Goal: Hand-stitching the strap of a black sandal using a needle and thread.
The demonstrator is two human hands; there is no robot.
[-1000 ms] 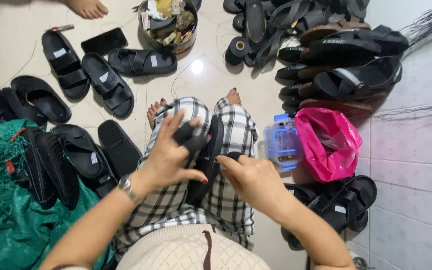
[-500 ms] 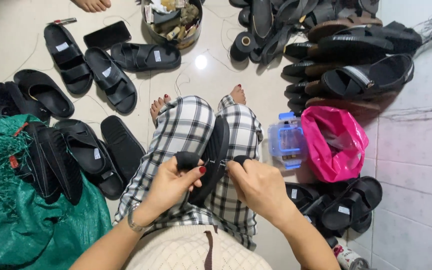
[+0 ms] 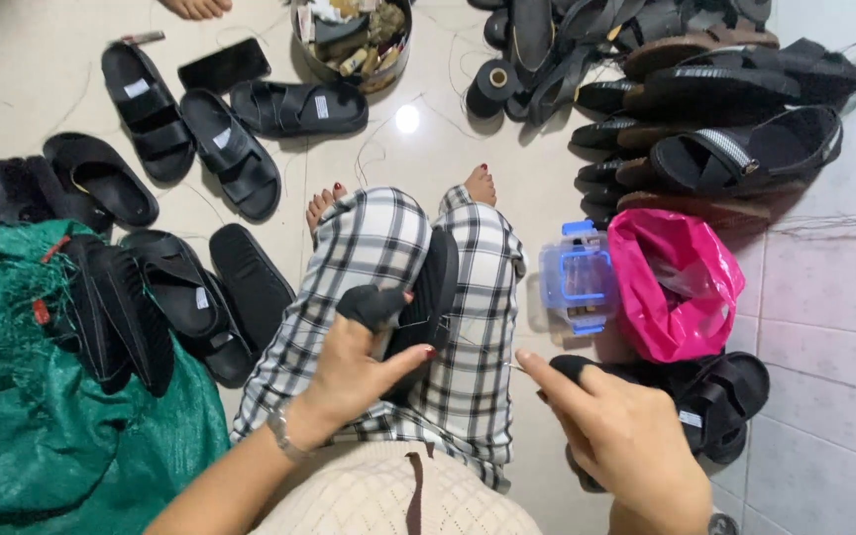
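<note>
Head view looks down on checked trousers at centre frame. Left hand, fingers in dark covers, is curled closed around a black sandal lying on the lap, thumb out to the right. Right hand, lower right, pinches a needle between thumb and forefinger, a thin thread running left to the sandal. Right of the knees sit a clear blue box and a pink bag. More black sandals pile at upper right; green sack at lower left.
</note>
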